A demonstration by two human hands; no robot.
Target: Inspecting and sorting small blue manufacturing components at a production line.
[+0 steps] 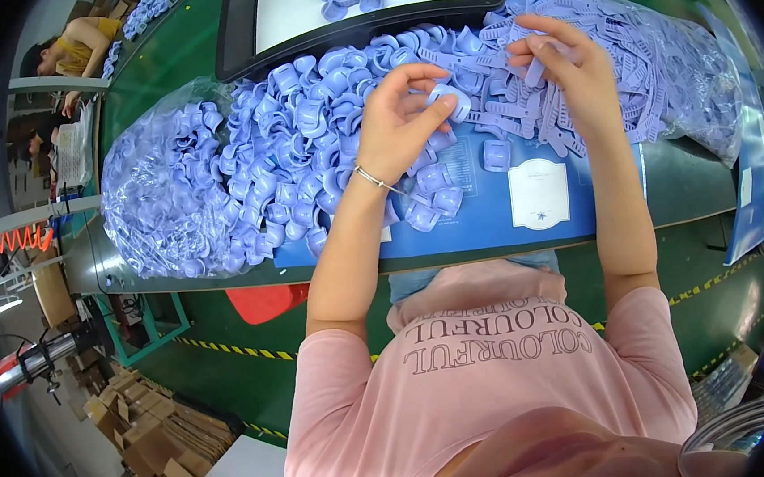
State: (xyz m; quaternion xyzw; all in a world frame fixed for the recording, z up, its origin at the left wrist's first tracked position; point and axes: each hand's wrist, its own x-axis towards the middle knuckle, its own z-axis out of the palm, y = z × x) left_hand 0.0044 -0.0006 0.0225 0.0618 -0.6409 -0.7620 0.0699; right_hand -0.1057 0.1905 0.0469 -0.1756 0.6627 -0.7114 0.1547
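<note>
My left hand (398, 128) is closed on a curved light-blue plastic piece (455, 100), pinched between thumb and fingers. To its right, my right hand (573, 64) pinches a flat light-blue strap (534, 72) above a heap of notched straps (601, 51). A pile of the same curved pieces (318, 109) spreads left of my left hand. Several more curved pieces (436, 179) lie loose below my left wrist, and a single curved piece (497, 155) rests between my forearms on a blue printed sheet (488, 217).
A black tray (244, 25) at the far side holds curved pieces. Clear plastic bags hold curved pieces (150, 203) at the left and straps (701, 70) at the right. A red stool (266, 303) stands below the table edge. Another person (84, 48) works at the far left.
</note>
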